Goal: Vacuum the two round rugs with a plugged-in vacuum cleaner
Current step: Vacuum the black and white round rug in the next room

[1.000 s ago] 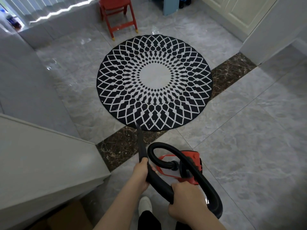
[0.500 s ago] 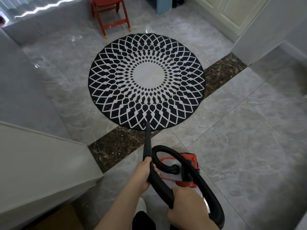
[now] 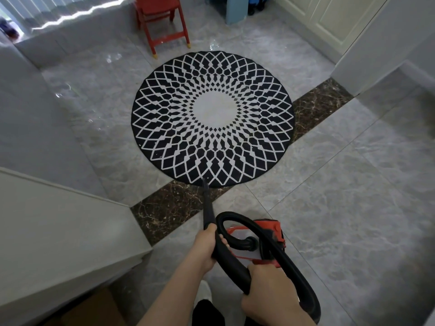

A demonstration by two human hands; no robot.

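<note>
1. The right hand [image 3: 270, 294] is nearest, fingers curled round the black hose [image 3: 237, 267] where it bends back toward the person.
2. The left hand [image 3: 206, 249] grips the same hose further forward, at the base of the nozzle [image 3: 207, 203].
3. The red vacuum [image 3: 266, 241] sits on the grey tile just right of the hands, inside the hose loop.
4. A pale cabinet edge [image 3: 131, 208] juts in close on the left; open tile lies to the right.
5. The nozzle crosses the dark marble strip [image 3: 169, 205] and its tip touches the near rim of the round rug [image 3: 213, 118].
6. Bare tile rings the rug's left and far sides.
7. A red chair [image 3: 162, 20] stands just beyond the far rim; a wall corner [image 3: 348, 74] closes in on the right.
</note>
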